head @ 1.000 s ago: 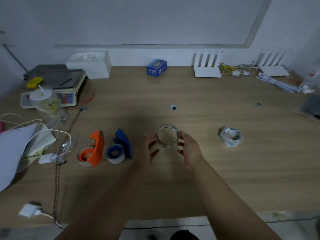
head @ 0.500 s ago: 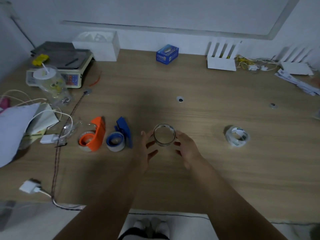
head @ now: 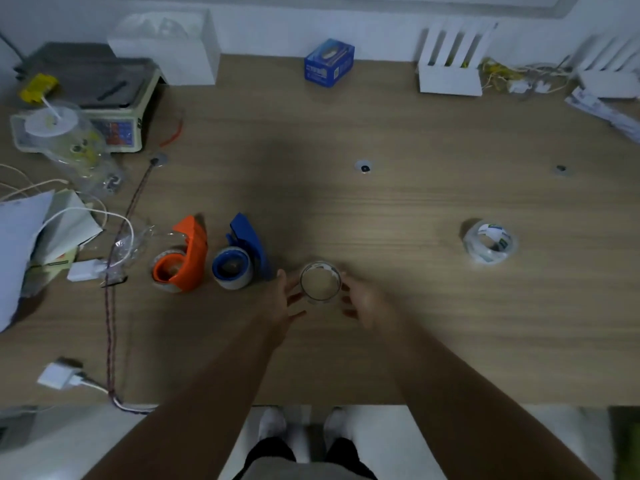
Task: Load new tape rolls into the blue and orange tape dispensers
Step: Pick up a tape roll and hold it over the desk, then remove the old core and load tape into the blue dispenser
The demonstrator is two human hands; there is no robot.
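Note:
A clear tape roll [head: 320, 281] is held between my two hands just above the wooden table [head: 398, 216], its hole facing the camera. My left hand [head: 284, 303] grips its left side and my right hand [head: 363, 303] its right side. The blue dispenser [head: 242, 252] lies to the left of my left hand, with a roll in its blue hub. The orange dispenser [head: 183, 258] lies just left of the blue one, also with a roll in it. A second clear tape roll [head: 490, 242] lies alone on the table to the right.
A drink cup [head: 62, 133], a scale [head: 90, 98], papers [head: 20, 237], cables and a white charger [head: 59, 375] crowd the table's left side. A blue box [head: 329, 62], a white box [head: 166, 46] and white routers [head: 450, 64] line the back wall.
The view has tilted downward, so the table's front edge and my feet show. Both hands hold the clear roll as before, a little nearer to me.

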